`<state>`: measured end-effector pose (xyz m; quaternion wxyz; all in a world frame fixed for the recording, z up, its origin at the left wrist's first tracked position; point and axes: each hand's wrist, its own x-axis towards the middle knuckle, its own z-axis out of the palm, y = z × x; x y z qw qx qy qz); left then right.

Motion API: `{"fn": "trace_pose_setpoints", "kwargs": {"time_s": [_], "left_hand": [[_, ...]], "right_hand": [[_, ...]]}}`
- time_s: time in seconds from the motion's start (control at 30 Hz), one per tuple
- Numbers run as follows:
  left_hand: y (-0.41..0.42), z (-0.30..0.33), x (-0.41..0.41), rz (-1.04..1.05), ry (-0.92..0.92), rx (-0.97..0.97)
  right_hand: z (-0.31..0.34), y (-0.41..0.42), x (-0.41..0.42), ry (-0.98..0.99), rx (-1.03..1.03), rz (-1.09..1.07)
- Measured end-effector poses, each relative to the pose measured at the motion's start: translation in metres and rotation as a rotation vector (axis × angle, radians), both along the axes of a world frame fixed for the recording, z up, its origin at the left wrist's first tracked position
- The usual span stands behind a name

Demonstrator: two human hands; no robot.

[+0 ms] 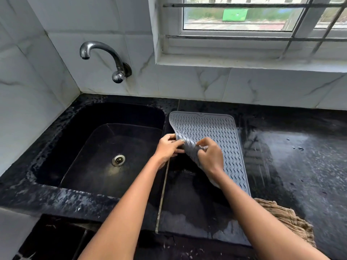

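Observation:
A grey ribbed silicone mat (210, 126) lies on the black counter just right of the sink. Its near left part is lifted and curled over toward the right. My left hand (168, 148) pinches the raised left edge of the mat between thumb and fingers. My right hand (210, 156) grips the folded-over part from above, with fingers curled round it. The far end of the mat lies flat on the counter. My right forearm hides part of the mat's near end.
A black sink (112, 152) with a metal drain (118, 160) is at left, under a wall tap (105, 55). The wet black counter (300, 156) stretches right. A brown cloth (289, 220) lies at the front edge. A barred window (244, 19) is above.

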<state>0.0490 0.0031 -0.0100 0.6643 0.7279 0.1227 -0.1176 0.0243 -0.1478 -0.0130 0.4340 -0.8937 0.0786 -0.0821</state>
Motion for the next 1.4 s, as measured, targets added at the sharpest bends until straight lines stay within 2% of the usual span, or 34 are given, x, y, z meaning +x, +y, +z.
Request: {"fn": "trace_pose_setpoints", "kwargs": {"time_s": [0.07, 0.13, 0.2, 0.3, 0.37, 0.57, 0.67, 0.77, 0.93, 1.17, 1.4], "left_hand": [[0.007, -0.001, -0.004, -0.037, 0.011, 0.086], [0.016, -0.005, -0.012, 0.000, 0.024, 0.270], [0.027, -0.008, -0.026, 0.026, 0.098, 0.516], [0.037, -0.019, -0.050, -0.040, 0.254, 0.616], [0.036, -0.026, -0.064, -0.080, 0.280, 0.699], [0.018, -0.026, -0.085, -0.033, 0.136, 0.905], [0.003, -0.020, -0.096, -0.020, 0.030, 0.972], [-0.019, -0.016, -0.108, -0.039, -0.041, 0.945], [-0.074, -0.015, -0.131, -0.250, -0.014, 0.884], [-0.149, -0.009, -0.161, -0.443, 0.057, 0.817], [-0.202, -0.012, -0.176, -0.392, 0.110, 0.720]], "right_hand": [[0.007, -0.009, 0.008, 0.156, 0.136, 0.080], [0.010, -0.011, 0.006, 0.349, 0.252, 0.287], [0.003, -0.003, -0.003, 0.519, 0.169, 0.508], [-0.021, 0.014, -0.020, 0.467, -0.339, 0.628], [-0.032, 0.024, -0.033, 0.370, -0.570, 0.615], [-0.034, 0.022, -0.036, 0.357, -0.635, 0.643], [-0.022, 0.016, -0.033, 0.391, -0.530, 0.676], [-0.006, -0.001, -0.031, 0.385, -0.426, 0.651], [0.008, -0.047, -0.039, 0.458, -0.337, 0.550], [-0.001, -0.121, -0.054, 0.595, -0.491, 0.399], [-0.007, -0.171, -0.077, 0.742, -0.590, 0.316]]}}
